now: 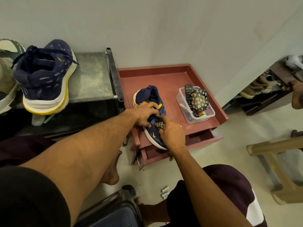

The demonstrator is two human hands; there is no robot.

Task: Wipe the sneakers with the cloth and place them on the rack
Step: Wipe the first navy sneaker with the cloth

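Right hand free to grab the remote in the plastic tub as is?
Probably not at once: the right hand pinches the cloth on the sneaker. The path to the remote looks open.

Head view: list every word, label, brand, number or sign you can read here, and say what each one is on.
No text in this view is legible.
The cabinet sneaker: yellow curved marks only, no letters.
The rack sneaker: a small yellow mark, no letters.
The remote: button markings too small to read.
The batteries on the floor: print blurred.
The packet in the clear tub: print blurred.
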